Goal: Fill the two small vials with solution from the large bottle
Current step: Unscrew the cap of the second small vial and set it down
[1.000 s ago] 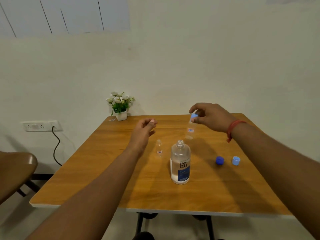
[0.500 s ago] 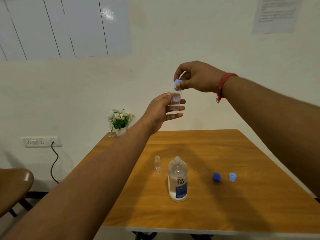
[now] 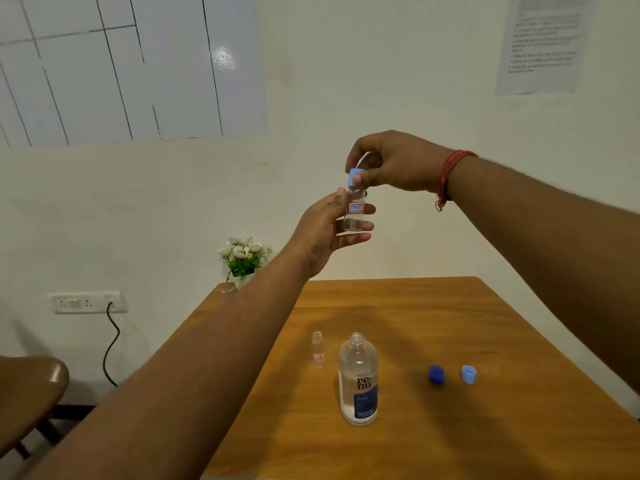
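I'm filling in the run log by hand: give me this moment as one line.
left hand: holds capped vial | right hand: pinches its cap | open vial, large bottle: on table, uncapped

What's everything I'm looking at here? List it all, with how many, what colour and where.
Large bottle: 1, clear with blue label, uncapped, standing near the table's middle.
Held vial: 1, clear with light blue cap, in the air between both hands.
Open vial: 1, clear, uncapped, standing just left of the large bottle.
Loose caps: 2, dark blue and light blue, on the table right of the large bottle.
Table: 1, wooden brown.
Flowers: 1 small pot, white and green, far left corner of the table.
Socket: 1, white, on the wall, black cable plugged in.
Chair: 1, brown, far left.
Paper sheet: 1, white, on the wall.
Left hand: holds the vial's body.
Right hand: pinches the vial's cap; red thread on the wrist.
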### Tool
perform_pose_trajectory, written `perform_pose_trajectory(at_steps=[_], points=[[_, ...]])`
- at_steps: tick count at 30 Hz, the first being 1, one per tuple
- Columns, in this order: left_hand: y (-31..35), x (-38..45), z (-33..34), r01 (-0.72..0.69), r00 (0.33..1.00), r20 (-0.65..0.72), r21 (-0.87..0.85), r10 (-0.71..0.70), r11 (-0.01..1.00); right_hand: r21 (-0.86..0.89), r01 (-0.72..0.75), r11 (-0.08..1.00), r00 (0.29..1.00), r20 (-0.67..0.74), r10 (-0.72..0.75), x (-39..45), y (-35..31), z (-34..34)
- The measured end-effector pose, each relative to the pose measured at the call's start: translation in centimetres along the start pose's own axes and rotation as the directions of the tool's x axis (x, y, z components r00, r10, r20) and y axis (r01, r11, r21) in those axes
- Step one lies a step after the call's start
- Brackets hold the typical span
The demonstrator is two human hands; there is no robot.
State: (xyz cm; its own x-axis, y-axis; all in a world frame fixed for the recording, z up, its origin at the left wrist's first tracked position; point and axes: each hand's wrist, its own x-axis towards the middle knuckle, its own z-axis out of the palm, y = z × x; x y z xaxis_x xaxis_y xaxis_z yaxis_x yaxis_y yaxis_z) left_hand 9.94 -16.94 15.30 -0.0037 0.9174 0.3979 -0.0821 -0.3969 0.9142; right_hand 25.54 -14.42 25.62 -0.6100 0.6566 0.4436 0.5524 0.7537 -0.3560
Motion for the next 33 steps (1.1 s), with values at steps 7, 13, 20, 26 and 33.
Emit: perform_pose_trajectory(at_steps=[7, 13, 20, 26, 33], points=[[0.2, 0.0, 0.2, -0.018, 1.000, -0.017, 0.009, 0.018, 1.000, -0.025, 0.018, 1.000, 1.000, -0.010, -0.018, 0.1, 0.1, 0.2], [-0.2, -0.1, 0.2, -0.012, 1.000, -0.012, 0.014, 0.012, 1.000, -0.034, 0.023, 0.999, 0.996, -0.087, -0.026, -0.1, 0.1, 1.0], [-0.4, 0.0, 0.5, 0.007, 1.000, -0.003, 0.021, -0.007, 1.000, -0.021, 0.016, 1.000, 0.994, -0.109, -0.018, 0.0, 0.3, 1.2], [-0.4, 0.0, 0.0, -0.007, 0.999, 0.033, 0.059, 0.005, 0.998, -0.040, 0.027, 0.999, 0.994, -0.108, -0.031, 0.0, 0.4, 1.3], [-0.7, -0.1, -0.1, -0.025, 0.998, 0.056, 0.072, 0.021, 0.997, -0.078, 0.040, 0.996, 0.996, -0.075, -0.046, 0.1, 0.7, 1.5]])
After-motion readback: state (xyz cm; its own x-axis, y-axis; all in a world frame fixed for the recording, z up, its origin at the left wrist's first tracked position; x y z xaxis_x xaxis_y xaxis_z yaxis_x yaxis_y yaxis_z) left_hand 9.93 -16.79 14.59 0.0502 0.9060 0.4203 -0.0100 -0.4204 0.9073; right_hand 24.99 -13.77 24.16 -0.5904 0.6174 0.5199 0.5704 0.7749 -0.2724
